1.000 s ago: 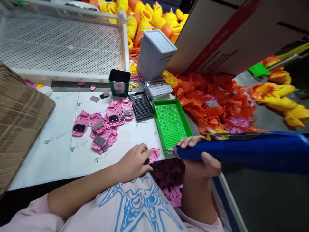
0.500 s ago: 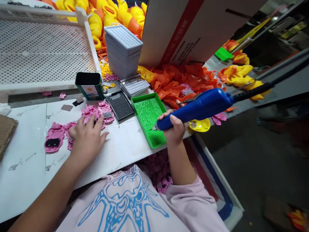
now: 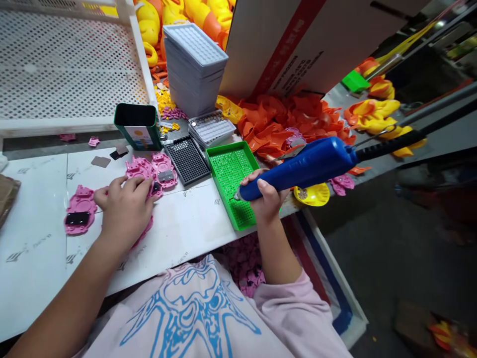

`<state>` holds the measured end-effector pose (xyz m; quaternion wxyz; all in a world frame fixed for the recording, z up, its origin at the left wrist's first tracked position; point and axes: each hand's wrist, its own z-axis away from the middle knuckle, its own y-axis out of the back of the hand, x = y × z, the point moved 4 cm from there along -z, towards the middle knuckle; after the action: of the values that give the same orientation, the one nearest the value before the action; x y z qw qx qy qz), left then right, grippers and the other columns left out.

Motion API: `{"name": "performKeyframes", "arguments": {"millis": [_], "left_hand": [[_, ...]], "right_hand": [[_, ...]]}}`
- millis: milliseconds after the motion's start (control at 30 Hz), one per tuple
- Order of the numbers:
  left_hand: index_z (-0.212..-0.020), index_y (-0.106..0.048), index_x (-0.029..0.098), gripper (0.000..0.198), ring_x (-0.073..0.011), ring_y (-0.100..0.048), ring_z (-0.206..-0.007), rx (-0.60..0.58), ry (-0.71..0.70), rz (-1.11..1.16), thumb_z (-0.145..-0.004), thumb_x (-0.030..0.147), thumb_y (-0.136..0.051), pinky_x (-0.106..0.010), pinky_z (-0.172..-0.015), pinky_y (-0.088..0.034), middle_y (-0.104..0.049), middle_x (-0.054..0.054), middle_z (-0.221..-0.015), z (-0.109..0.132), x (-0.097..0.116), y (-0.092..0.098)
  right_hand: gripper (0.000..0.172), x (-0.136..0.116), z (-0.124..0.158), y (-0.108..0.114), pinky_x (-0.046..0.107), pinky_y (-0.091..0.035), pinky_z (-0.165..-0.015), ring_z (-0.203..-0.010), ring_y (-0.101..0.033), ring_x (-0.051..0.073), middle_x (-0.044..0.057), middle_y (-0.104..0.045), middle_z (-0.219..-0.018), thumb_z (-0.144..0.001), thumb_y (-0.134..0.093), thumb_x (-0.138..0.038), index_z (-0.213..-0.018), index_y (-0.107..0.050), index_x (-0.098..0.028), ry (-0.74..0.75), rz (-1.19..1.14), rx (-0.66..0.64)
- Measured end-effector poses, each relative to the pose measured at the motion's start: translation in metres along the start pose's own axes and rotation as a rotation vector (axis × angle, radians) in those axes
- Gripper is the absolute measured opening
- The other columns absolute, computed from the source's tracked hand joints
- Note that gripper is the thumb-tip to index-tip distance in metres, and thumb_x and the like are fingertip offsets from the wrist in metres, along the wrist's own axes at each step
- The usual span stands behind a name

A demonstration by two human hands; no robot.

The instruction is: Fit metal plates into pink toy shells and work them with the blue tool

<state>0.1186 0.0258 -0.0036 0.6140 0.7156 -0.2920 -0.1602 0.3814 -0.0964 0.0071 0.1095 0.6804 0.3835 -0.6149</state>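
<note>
Rests the left hand (image 3: 126, 206), fingers bent and slightly apart, over the pink casings (image 3: 139, 168); cannot tell whether pinching one or merely touching. Just to the left of that hand, shows a lone casing (image 3: 81, 201), long axis pointing mostly forward, with a black plate (image 3: 77, 219) on its near end. Grips the blue driver (image 3: 305, 166) in the right hand (image 3: 267, 205), thumb along its near side, long axis running from the tip up and away to the right. Holds that tip over the green tray (image 3: 231, 166), well apart from the casings, and nearer to the tray than the left hand. Between hands, spans white tabletop (image 3: 186, 216), bounded by its front edge. Beyond the left fingers, meets the black tray (image 3: 188, 161), then the dark green container (image 3: 138, 136).
</note>
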Motion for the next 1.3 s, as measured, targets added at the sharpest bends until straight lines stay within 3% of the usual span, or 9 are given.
{"name": "performKeyframes", "arguments": {"millis": [200, 367, 467, 633, 800, 1067, 1300], "left_hand": [[-0.115, -0.065, 0.02, 0.028, -0.0379, -0.051, -0.111, 0.092, -0.028, 0.095, -0.093, 0.028, -0.051, -0.056, -0.086, -0.039, -0.065, -0.015, -0.115, 0.004, 0.008, 0.013], [-0.11, -0.068, 0.022, 0.023, -0.0342, -0.051, -0.109, 0.095, -0.324, 0.195, -0.091, 0.021, -0.054, -0.051, -0.085, -0.037, -0.066, -0.013, -0.11, 0.025, 0.049, 0.019], [-0.112, -0.067, 0.02, 0.026, -0.0317, -0.051, -0.107, 0.035, -0.488, 0.261, -0.09, 0.015, -0.055, -0.048, -0.083, -0.035, -0.066, -0.012, -0.113, 0.042, 0.076, 0.007], [-0.114, -0.066, 0.021, 0.03, -0.0291, -0.05, -0.106, -0.096, -0.598, 0.336, -0.087, 0.013, -0.057, -0.045, -0.084, -0.035, -0.065, -0.011, -0.113, 0.062, 0.1, -0.021], [-0.116, -0.066, 0.024, 0.03, -0.0285, -0.05, -0.108, -0.12, -0.625, 0.398, -0.086, 0.02, -0.063, -0.044, -0.085, -0.037, -0.064, -0.011, -0.114, 0.067, 0.105, -0.036], [-0.116, -0.064, 0.021, 0.03, -0.0292, -0.05, -0.112, -0.15, -0.614, 0.466, -0.089, 0.033, -0.062, -0.045, -0.089, -0.036, -0.063, -0.011, -0.119, 0.066, 0.099, -0.042], [-0.123, -0.061, 0.017, 0.043, -0.033, -0.046, -0.118, -0.141, -0.58, 0.429, -0.087, 0.042, -0.063, -0.047, -0.094, -0.035, -0.059, -0.015, -0.127, 0.063, 0.098, -0.046]], "right_hand": [[0.04, 0.004, 0.0, -0.001, 0.032, -0.051, -0.058, -0.054, -0.06, 0.013, -0.007, -0.06, -0.066, -0.064, -0.07, -0.031, -0.1, -0.054, -0.025, -0.015, 0.019, -0.076], [0.04, 0.0, -0.002, -0.004, 0.031, -0.05, -0.055, -0.051, -0.058, 0.013, -0.007, -0.058, -0.063, -0.063, -0.067, -0.031, -0.1, -0.055, -0.025, -0.019, 0.045, -0.017], [0.038, -0.006, -0.001, -0.005, 0.031, -0.05, -0.055, -0.051, -0.058, 0.012, -0.007, -0.058, -0.063, -0.064, -0.066, -0.031, -0.1, -0.055, -0.025, -0.012, 0.02, -0.028], [0.036, -0.018, 0.0, -0.001, 0.031, -0.052, -0.057, -0.054, -0.058, 0.012, -0.006, -0.057, -0.066, -0.066, -0.065, -0.037, -0.099, -0.054, -0.027, 0.048, 0.016, -0.022], [0.037, -0.011, 0.0, -0.004, 0.031, -0.051, -0.057, -0.053, -0.057, 0.012, -0.006, -0.055, -0.066, -0.066, -0.063, -0.036, -0.101, -0.054, -0.027, 0.019, 0.058, -0.025], [0.039, -0.001, -0.005, -0.004, 0.031, -0.049, -0.052, -0.05, -0.057, 0.013, -0.006, -0.057, -0.061, -0.063, -0.064, -0.03, -0.101, -0.055, -0.024, -0.019, 0.068, 0.002], [0.038, 0.0, -0.002, -0.005, 0.029, -0.05, -0.055, -0.051, -0.058, 0.012, -0.007, -0.058, -0.062, -0.064, -0.065, -0.028, -0.1, -0.054, -0.025, -0.04, 0.025, -0.034]]}}
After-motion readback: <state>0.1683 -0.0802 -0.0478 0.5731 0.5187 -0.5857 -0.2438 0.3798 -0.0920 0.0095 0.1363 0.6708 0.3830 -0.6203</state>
